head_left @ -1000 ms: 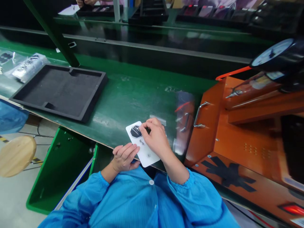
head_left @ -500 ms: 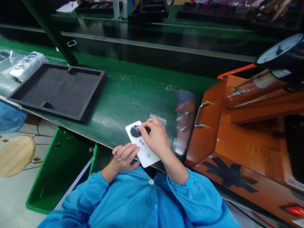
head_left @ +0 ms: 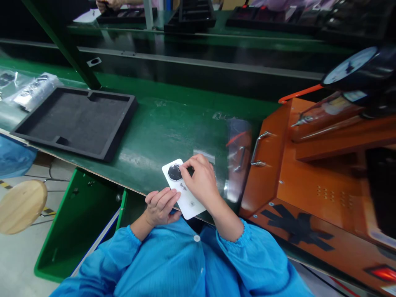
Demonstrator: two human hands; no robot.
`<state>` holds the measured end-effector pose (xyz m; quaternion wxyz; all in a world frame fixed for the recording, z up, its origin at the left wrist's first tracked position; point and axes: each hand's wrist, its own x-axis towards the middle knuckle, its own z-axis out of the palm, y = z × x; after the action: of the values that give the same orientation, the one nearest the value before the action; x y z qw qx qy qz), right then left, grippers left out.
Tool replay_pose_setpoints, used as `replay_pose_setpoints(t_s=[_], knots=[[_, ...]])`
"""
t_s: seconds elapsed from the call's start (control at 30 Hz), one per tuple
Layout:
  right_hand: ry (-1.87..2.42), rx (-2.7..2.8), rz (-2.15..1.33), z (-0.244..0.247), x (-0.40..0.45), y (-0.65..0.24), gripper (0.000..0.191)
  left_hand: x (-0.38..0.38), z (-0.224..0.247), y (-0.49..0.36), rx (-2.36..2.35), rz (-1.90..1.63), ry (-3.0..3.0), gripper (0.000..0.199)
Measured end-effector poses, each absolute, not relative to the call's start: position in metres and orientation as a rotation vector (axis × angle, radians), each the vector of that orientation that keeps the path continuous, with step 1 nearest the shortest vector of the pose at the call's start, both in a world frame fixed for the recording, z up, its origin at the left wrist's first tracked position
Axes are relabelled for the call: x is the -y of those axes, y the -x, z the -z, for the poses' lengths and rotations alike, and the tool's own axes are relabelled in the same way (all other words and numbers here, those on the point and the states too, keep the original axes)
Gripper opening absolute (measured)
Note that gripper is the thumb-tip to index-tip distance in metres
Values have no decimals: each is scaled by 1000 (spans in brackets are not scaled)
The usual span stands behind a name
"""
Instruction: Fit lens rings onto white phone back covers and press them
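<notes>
Gripping one white phone-shaped panel (head_left: 187, 200): left hand (head_left: 163, 206), fingers closed on its left edge, at the near edge of one green bench (head_left: 161, 132). Right hand (head_left: 199, 179): thumb and forefinger pinched at the panel's one dark octagonal patch (head_left: 174, 173); cannot tell whether anything thin is between them. To the left, one black tray (head_left: 80, 119), one wooden stool (head_left: 23, 206), one green bin (head_left: 74, 231). To the right, one orange machine (head_left: 309, 177) bearing one dial (head_left: 351, 66).
</notes>
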<state>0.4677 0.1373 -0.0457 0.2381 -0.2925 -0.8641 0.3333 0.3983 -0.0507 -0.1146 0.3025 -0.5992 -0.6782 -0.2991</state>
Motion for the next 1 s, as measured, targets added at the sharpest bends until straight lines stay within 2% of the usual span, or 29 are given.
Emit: replay_pose_setpoints(t_s=[0.57, 0.73, 1.0], knots=[[759, 2430, -655, 45, -134, -468, 10, 49, 112, -399, 1798, 787, 1573, 50], [742, 2385, -623, 46, -136, -468, 2, 51, 113, -400, 1818, 782, 1565, 51], [624, 2127, -600, 21, -126, -491, 10, 50, 115, -400, 1820, 788, 1570, 54]])
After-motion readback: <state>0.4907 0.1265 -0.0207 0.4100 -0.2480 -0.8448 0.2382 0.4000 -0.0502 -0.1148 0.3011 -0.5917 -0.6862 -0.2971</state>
